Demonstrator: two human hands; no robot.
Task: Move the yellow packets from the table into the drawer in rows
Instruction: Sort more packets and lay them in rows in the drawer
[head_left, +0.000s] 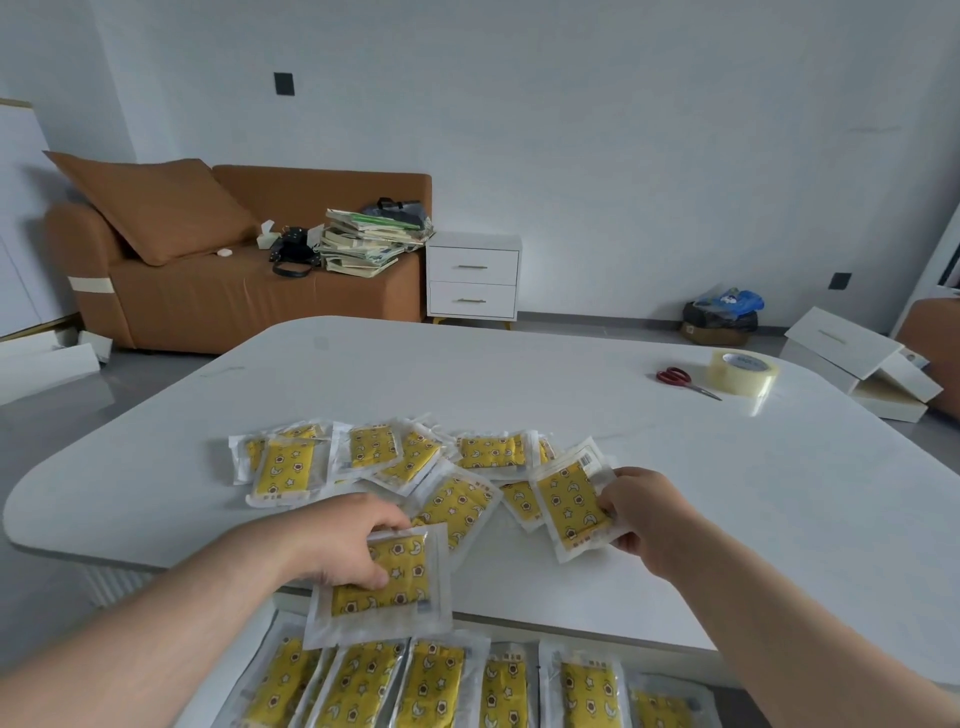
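Observation:
Several yellow packets in clear wrappers lie in a loose pile (415, 462) on the white table (519, 374). My left hand (337, 540) grips one yellow packet (389, 587) over the table's near edge, above the drawer. My right hand (644, 514) pinches another packet (571, 501) by its right side, tilted up off the table. Below the near edge, the open drawer (524, 649) holds a row of several packets (431, 686) laid side by side.
Red-handled scissors (683, 380) and a roll of clear tape (743, 371) sit at the table's far right. Beyond are an orange sofa (208, 291) with a book stack, a white nightstand (474, 278) and loose white panels (857, 364) on the floor.

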